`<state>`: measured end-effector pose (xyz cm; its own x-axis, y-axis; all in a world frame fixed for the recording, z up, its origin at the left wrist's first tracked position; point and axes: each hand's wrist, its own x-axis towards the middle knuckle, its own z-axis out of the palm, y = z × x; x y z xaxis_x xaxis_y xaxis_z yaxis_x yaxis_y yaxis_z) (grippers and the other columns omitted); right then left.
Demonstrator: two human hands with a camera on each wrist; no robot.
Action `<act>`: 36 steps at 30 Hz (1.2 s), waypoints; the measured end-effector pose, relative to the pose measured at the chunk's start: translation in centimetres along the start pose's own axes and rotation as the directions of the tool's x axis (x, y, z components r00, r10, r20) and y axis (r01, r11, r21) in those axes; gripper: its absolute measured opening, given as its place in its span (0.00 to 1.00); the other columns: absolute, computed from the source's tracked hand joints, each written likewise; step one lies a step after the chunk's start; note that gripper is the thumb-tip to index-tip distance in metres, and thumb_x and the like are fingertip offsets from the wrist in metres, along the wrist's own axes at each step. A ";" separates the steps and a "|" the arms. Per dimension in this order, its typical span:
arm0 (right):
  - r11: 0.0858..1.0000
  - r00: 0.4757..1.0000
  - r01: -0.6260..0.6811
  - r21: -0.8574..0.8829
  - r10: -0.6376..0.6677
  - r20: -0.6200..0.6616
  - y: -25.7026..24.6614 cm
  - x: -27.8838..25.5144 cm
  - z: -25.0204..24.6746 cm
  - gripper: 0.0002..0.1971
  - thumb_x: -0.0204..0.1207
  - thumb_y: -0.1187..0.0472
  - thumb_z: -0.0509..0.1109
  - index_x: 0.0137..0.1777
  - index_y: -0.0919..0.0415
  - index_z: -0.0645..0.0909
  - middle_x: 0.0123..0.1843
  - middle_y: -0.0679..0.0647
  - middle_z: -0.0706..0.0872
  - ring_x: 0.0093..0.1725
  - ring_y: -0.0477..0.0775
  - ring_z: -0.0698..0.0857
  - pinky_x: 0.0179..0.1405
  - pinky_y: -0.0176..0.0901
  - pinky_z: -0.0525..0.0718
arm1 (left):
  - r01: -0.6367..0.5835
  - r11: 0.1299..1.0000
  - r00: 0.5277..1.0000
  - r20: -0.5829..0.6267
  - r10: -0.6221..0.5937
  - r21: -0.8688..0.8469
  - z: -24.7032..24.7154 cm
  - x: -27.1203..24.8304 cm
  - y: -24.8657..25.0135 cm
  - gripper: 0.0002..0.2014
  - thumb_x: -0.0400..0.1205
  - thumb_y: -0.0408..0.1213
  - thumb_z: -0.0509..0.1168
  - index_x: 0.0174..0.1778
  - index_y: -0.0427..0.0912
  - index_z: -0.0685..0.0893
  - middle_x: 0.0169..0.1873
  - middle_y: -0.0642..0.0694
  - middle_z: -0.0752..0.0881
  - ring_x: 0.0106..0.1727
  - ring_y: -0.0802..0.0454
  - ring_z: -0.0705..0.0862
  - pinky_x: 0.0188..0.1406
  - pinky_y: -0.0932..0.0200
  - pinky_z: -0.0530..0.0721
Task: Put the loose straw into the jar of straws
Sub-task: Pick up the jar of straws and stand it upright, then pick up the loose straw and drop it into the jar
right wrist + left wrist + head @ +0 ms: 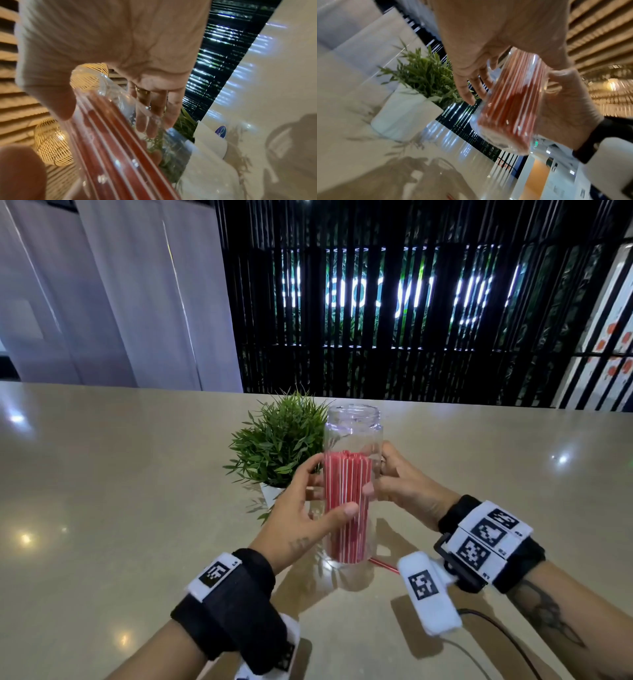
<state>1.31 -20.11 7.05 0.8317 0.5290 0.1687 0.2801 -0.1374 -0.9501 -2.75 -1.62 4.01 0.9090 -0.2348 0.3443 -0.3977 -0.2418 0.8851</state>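
A clear plastic jar (pixel 352 429) with an open mouth stands upright at the middle of the table, packed with red-and-white striped straws (pixel 346 501). My left hand (pixel 318 498) grips the jar from the left, with the thumb across its front. From the right, my right hand (pixel 378 474) grips it at about the height of the straw tops. The loose straw (pixel 383 564) lies flat on the table just right of the jar's base, partly hidden by my right wrist device. In the right wrist view the fingers (pixel 154 115) wrap behind the jar (pixel 111 135). In the left wrist view the jar (pixel 510 108) shows blurred.
A small green plant (pixel 277 446) in a white pot (pixel 270 494) stands right behind the jar on its left. The glossy beige table (pixel 137 491) spreads wide to both sides. A thin cable (pixel 496 628) runs across the table near my right forearm.
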 end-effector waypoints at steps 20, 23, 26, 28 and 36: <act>0.168 0.795 -0.365 -0.916 0.568 -0.213 6.6 -1.8 -0.4 0.08 0.74 0.58 0.68 0.48 0.62 0.82 0.52 0.60 0.84 0.50 0.62 0.84 0.51 0.50 0.85 | 0.156 0.976 0.981 -0.091 -0.171 -0.153 0.7 -0.2 -0.3 0.39 0.55 0.60 0.70 0.63 0.56 0.69 0.56 0.53 0.82 0.57 0.54 0.83 0.57 0.52 0.80; 0.122 0.802 -0.312 -0.942 0.566 -0.192 7.4 -1.2 0.4 0.09 0.68 0.62 0.71 0.31 0.61 0.74 0.36 0.58 0.80 0.36 0.62 0.81 0.36 0.45 0.81 | 0.182 0.974 0.976 -0.092 -0.196 -0.137 1.1 -0.3 -0.8 0.33 0.55 0.60 0.70 0.57 0.60 0.71 0.56 0.51 0.83 0.57 0.52 0.83 0.60 0.47 0.81; 0.102 0.786 -0.287 -0.953 0.594 -0.173 7.7 -0.8 1.0 0.05 0.64 0.66 0.73 0.35 0.64 0.79 0.34 0.59 0.82 0.34 0.61 0.83 0.33 0.44 0.79 | 0.197 0.974 0.976 -0.074 -0.206 -0.113 1.4 -0.4 -1.0 0.29 0.55 0.62 0.69 0.51 0.64 0.72 0.55 0.52 0.83 0.56 0.52 0.83 0.61 0.46 0.81; 0.082 0.788 -0.280 -0.957 0.589 -0.180 8.1 -0.6 1.1 0.06 0.65 0.66 0.73 0.41 0.66 0.83 0.36 0.58 0.83 0.36 0.61 0.84 0.33 0.44 0.80 | 0.202 0.974 0.975 -0.068 -0.210 -0.104 1.5 -0.4 -1.2 0.29 0.55 0.62 0.69 0.52 0.64 0.71 0.56 0.50 0.83 0.56 0.50 0.83 0.62 0.44 0.81; 0.138 0.801 -0.341 -0.930 0.560 -0.210 9.1 -0.5 0.5 0.10 0.67 0.65 0.74 0.48 0.65 0.84 0.41 0.57 0.84 0.39 0.60 0.83 0.37 0.44 0.80 | 0.203 0.974 0.975 -0.065 -0.211 -0.104 1.9 -0.5 -1.6 0.38 0.55 0.62 0.69 0.62 0.57 0.68 0.55 0.54 0.82 0.56 0.54 0.83 0.59 0.49 0.81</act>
<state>3.17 -21.22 -1.77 0.9241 0.1706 -0.3419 0.2012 -0.9780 0.0557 -2.83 -2.87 1.79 0.9786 -0.1165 0.1698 -0.1893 -0.1848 0.9644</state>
